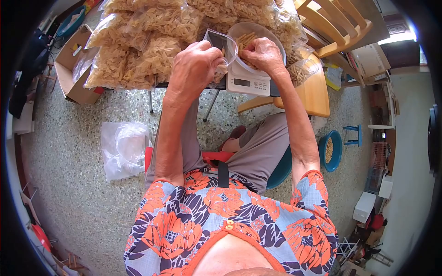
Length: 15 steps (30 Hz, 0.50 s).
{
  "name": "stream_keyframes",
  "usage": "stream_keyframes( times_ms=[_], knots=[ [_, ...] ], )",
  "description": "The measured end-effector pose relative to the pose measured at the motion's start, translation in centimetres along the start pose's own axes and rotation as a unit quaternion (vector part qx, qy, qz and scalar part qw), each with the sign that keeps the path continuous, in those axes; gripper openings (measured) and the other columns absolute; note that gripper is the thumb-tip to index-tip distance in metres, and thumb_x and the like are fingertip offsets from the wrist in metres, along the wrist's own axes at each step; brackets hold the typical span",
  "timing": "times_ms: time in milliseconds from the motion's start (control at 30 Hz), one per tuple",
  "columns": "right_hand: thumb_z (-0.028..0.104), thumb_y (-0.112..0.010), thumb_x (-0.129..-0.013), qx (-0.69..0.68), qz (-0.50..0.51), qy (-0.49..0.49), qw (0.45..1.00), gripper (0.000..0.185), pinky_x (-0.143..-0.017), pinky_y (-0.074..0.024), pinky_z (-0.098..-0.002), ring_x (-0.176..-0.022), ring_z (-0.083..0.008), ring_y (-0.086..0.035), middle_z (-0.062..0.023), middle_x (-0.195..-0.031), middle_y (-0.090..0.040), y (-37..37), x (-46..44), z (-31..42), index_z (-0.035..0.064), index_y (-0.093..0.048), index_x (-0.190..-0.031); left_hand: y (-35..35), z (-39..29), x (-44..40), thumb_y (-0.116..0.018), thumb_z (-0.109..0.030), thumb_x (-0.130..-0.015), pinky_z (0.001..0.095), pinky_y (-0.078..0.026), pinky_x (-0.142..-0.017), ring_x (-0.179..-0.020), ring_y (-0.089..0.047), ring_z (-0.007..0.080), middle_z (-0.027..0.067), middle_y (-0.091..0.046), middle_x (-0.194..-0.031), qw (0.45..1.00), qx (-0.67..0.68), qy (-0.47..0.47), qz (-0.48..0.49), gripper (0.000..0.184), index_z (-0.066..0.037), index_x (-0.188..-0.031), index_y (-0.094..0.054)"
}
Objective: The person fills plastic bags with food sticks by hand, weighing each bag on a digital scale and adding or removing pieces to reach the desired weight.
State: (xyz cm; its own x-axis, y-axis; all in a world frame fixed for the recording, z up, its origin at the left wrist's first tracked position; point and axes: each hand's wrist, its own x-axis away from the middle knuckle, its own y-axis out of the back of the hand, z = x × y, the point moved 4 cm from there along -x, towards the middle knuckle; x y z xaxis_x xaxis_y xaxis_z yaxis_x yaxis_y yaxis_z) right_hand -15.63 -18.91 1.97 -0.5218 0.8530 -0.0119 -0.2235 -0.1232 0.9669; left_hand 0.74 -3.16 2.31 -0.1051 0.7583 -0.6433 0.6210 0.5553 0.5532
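My left hand (197, 62) is closed on the edge of a clear plastic bag (231, 49), whose mouth gapes between my two hands. My right hand (264, 56) reaches into a translucent round bowl (279, 43), fingers curled around tan stick-shaped pieces (247, 38); how many it holds is hidden. Beneath the bowl sits a white digital kitchen scale (249, 85); its display is too dark to read. To the right of the scale lies a clear bag of stick pieces (301, 73).
Filled bags of tan flat pieces (147, 32) are piled across the table. A wooden chair (313, 94) stands at the right. An open cardboard box (69, 69) is at the left. An empty-looking plastic bag (124, 149) and a blue basin (337, 158) lie on the floor.
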Motion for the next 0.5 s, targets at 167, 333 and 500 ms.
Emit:
stream_keyframes(
  times_ms=[167, 333, 500],
  knots=[
    [0.034, -0.069, -0.076, -0.003, -0.007, -0.016, 1.000, 0.032, -0.080, -0.0563, -0.0433, -0.080, -0.0349, -0.071, -0.0202, -0.081, -0.072, -0.16, -0.50, -0.22, 0.0045, -0.080, -0.086, -0.05, 0.28, 0.04, -0.075, -0.013, -0.085, 0.0433, -0.055, -0.076, -0.088, -0.067, 0.0318, 0.0109, -0.064, -0.086, 1.000, 0.010, 0.001, -0.004, 0.009, -0.005, -0.090, -0.072],
    [0.028, -0.065, -0.074, -0.002, -0.026, -0.029, 0.999, 0.028, -0.087, -0.0559, -0.0475, -0.090, -0.0423, -0.070, -0.0242, -0.089, -0.072, -0.07, -0.60, -0.16, 0.0058, -0.079, -0.084, -0.03, 0.24, 0.05, -0.075, -0.014, -0.086, 0.0434, -0.055, -0.076, -0.088, -0.067, 0.0320, 0.0112, -0.064, -0.085, 1.000, 0.008, 0.004, -0.001, 0.009, -0.005, -0.089, -0.073],
    [0.031, -0.064, -0.078, -0.025, -0.099, 0.005, 0.995, 0.029, -0.088, -0.0563, -0.0467, -0.092, -0.0421, -0.071, -0.0226, -0.091, -0.074, -0.07, -0.22, 0.57, 0.0089, -0.081, -0.089, -0.02, 0.29, 0.06, -0.075, -0.013, -0.085, 0.0424, -0.054, -0.074, -0.085, -0.066, 0.0320, 0.0111, -0.065, -0.084, 1.000, -0.004, -0.003, -0.001, 0.010, -0.005, -0.091, -0.074]
  ],
)
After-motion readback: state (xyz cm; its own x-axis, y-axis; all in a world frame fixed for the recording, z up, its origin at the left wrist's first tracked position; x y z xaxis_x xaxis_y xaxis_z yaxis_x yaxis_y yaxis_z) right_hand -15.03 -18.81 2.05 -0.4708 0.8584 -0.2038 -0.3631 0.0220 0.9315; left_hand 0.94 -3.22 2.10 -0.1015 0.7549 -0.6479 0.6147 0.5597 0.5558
